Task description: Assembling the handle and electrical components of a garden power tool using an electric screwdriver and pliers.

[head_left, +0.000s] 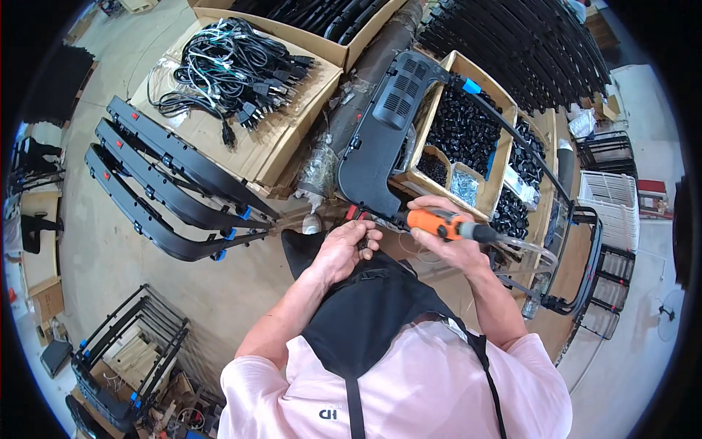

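My right hand point(459, 251) is wrapped round an orange and black power screwdriver point(433, 220), with a clear hose trailing from its back end. The tool lies nearly level, its front end pointing left at the lower edge of a black plastic frame point(371, 164) with a vented housing. Close to a small red part point(356, 213) on that edge, my left hand point(344, 251) has its fingers curled together in a pinch. Something dark shows between them, too small to name. Where the screwdriver's tip meets the frame is hard to make out.
Beyond the frame stand wooden bins point(469, 64) of small black parts and a compartment of silver screws point(465, 185). Bundled black power cords point(241, 69) lie on cardboard at the far left. Below them several curved black frames point(172, 172) stand in a row. A white basket point(608, 207) is at right.
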The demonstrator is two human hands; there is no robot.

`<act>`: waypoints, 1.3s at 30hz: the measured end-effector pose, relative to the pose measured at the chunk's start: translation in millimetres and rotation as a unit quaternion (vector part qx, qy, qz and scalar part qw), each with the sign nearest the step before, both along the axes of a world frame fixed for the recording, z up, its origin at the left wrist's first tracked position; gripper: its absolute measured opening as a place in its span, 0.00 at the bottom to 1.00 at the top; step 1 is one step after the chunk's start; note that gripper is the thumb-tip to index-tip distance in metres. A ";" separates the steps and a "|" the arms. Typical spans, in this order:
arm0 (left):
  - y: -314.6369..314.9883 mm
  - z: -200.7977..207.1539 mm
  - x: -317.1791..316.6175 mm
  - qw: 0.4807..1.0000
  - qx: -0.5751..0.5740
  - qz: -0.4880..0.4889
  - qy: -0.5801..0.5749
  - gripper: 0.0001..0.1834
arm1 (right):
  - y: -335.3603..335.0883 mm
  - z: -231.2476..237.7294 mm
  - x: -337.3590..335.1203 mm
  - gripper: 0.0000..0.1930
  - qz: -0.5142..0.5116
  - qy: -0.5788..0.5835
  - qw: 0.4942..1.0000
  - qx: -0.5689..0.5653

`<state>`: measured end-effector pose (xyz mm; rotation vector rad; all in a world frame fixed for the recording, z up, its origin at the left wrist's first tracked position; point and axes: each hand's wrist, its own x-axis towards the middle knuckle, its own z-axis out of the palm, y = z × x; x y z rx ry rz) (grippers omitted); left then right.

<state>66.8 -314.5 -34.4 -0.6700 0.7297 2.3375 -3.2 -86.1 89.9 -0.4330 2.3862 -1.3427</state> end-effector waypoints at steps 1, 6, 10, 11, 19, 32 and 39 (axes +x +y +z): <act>1.5 -3.5 -0.6 1.000 0.021 0.005 -0.002 0.13 | 2.5 1.9 0.2 0.25 -0.020 0.005 0.999 -0.029; 10.0 -12.5 -1.9 0.999 0.042 0.023 -0.021 0.12 | 2.7 4.6 7.7 0.27 -0.067 -0.034 0.987 -0.141; 15.3 -15.2 -4.2 0.996 0.074 0.048 -0.020 0.12 | -1.0 3.6 12.4 0.28 -0.060 -0.029 0.985 -0.157; 16.6 -12.2 -5.6 0.995 0.068 0.066 -0.029 0.12 | -1.3 3.4 13.4 0.28 -0.061 -0.031 0.986 -0.155; 12.9 -6.1 -10.3 0.994 0.073 0.082 -0.016 0.13 | -3.3 2.6 15.7 0.28 -0.083 -0.066 0.974 -0.201; 8.2 -12.5 -16.8 0.987 0.105 0.095 -0.081 0.15 | -18.6 -9.9 11.4 0.28 -0.077 -0.061 0.974 -0.206; 10.9 -21.4 -17.6 0.971 0.169 0.133 -0.099 0.15 | -25.0 -8.1 10.5 0.27 -0.040 -0.026 0.990 -0.131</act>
